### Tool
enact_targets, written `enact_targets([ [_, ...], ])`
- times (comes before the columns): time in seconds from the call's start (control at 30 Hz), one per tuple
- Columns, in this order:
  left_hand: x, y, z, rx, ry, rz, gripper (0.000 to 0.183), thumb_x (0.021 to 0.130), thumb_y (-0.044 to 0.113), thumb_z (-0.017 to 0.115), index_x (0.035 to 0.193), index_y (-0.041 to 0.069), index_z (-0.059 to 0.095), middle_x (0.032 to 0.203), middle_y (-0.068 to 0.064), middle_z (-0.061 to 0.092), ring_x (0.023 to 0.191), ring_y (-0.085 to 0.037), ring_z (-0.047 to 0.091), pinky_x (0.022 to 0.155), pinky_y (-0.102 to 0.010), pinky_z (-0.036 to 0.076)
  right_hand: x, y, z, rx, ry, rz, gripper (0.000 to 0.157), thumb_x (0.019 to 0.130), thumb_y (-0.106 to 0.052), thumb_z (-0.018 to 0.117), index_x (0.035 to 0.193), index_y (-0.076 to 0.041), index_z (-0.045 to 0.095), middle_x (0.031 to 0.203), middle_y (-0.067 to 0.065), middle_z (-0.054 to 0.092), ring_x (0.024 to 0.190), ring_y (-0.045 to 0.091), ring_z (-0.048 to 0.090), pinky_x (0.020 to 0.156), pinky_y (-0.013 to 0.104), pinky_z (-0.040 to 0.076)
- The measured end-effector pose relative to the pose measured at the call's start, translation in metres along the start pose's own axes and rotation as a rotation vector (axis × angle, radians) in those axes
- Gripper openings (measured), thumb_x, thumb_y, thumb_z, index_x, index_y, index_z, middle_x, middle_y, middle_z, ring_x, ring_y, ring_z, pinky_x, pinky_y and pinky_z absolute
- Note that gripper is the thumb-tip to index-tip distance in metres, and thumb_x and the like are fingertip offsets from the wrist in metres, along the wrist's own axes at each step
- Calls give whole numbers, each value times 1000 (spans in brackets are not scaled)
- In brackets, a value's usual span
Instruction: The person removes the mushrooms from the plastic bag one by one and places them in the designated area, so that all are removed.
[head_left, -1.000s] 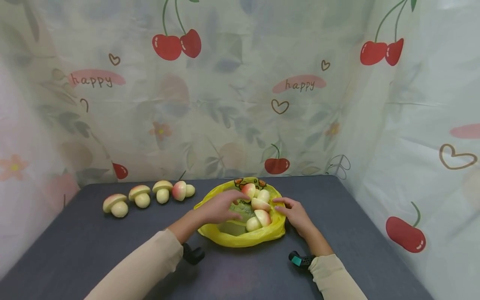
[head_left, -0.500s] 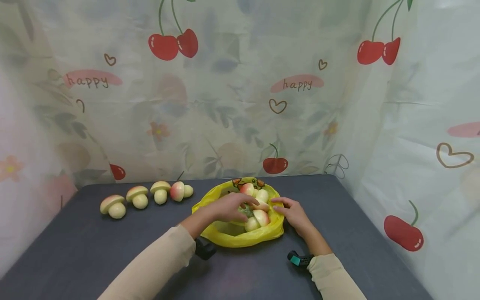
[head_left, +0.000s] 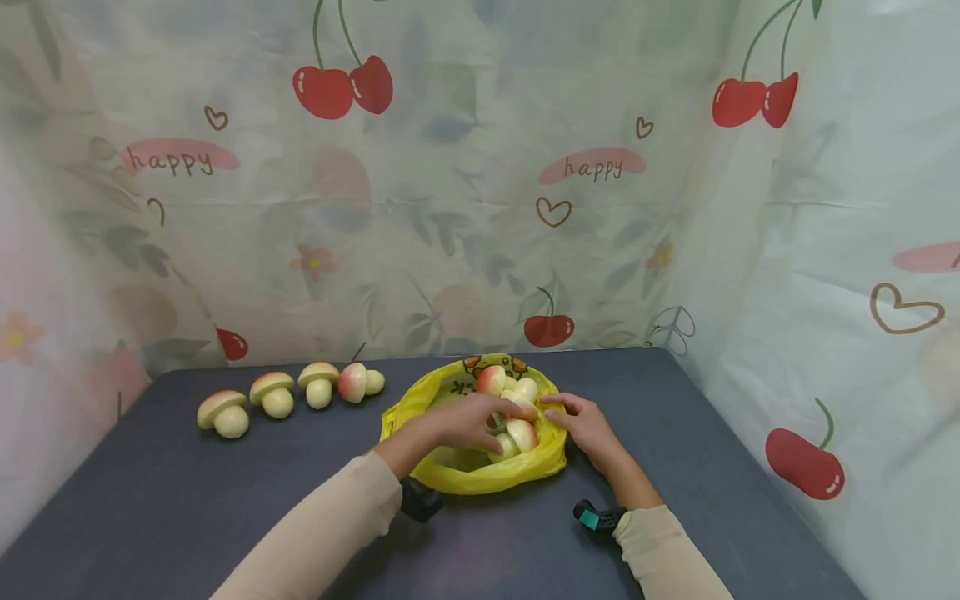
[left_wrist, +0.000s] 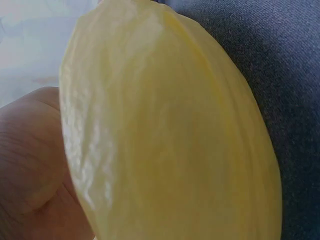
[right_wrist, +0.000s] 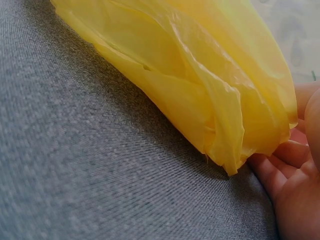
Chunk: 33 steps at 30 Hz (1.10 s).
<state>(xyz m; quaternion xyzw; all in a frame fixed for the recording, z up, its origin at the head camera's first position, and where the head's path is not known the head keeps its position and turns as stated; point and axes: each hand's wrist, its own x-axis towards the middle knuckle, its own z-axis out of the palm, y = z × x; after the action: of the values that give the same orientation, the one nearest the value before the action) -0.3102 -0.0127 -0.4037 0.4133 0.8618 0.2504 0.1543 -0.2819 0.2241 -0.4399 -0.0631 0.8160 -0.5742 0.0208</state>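
The left hand (head_left: pixel 467 420) is over the mushrooms (head_left: pixel 522 434) in the bag (head_left: pixel 487 482), with thumb and forefinger wide apart; the right hand (head_left: pixel 587 428) touches the bag's side, but I cannot tell if it pinches. It seems the step is to reach for 1 of them, while 4 more mushrooms (head_left: pixel 318 392) are on the table (head_left: pixel 637 400). The next move would call for closing the left fingers around 1, with the bag kept steady

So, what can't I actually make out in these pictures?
Head: whether the left grip holds any of the mushrooms, and how many the yellow bag contains; the grip covers part of its inside.
Left wrist: the fingertips and the bag's contents, hidden behind the bag's wall.
Right wrist: the whole right grip; the picture's edge cuts it off and the bag covers some fingertips.
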Motion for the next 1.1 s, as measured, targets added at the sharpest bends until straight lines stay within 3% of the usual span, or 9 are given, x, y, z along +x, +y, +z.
enact_targets([
  [0.23, 5, 1, 0, 28, -29, -32, 59, 86, 16, 76, 140, 23, 54, 130, 9, 57, 97, -13, 58, 82, -25, 49, 18, 30, 0, 17, 21, 8, 32, 97, -17, 62, 126, -5, 64, 134, 16, 55, 121, 30, 50, 91, 36, 48],
  [0.47, 6, 3, 2, 34, -45, -20, 63, 86, 19, 76, 143, 22, 50, 136, 6, 54, 111, -17, 55, 88, -27, 47, 18, 32, 0, 18, 19, -9, 31, 97, -17, 62, 125, -6, 65, 132, 15, 57, 120, 30, 50, 91, 37, 48],
  [0.67, 4, 7, 1, 23, -23, 6, 62, 85, 12, 76, 142, 18, 52, 136, 4, 55, 116, -14, 52, 92, -28, 45, 19, 33, -1, 11, 26, -8, 30, 96, -18, 62, 124, -7, 66, 131, 13, 58, 119, 28, 51, 89, 34, 49],
  [0.9, 1, 1, 1, -41, 15, 5, 61, 82, 9, 78, 139, 19, 56, 132, 3, 57, 93, -15, 59, 73, -24, 51, 19, 33, 0, 27, 20, -16, 31, 96, -17, 63, 124, -5, 66, 131, 15, 58, 117, 29, 52, 88, 34, 48],
  [1.1, -7, -5, -2, -59, 95, -35, 61, 82, 15, 80, 138, 22, 56, 131, 1, 57, 90, -9, 63, 75, -24, 51, 19, 33, 1, 15, 35, -4, 30, 96, -17, 64, 124, -6, 66, 130, 13, 59, 116, 28, 53, 88, 33, 48],
])
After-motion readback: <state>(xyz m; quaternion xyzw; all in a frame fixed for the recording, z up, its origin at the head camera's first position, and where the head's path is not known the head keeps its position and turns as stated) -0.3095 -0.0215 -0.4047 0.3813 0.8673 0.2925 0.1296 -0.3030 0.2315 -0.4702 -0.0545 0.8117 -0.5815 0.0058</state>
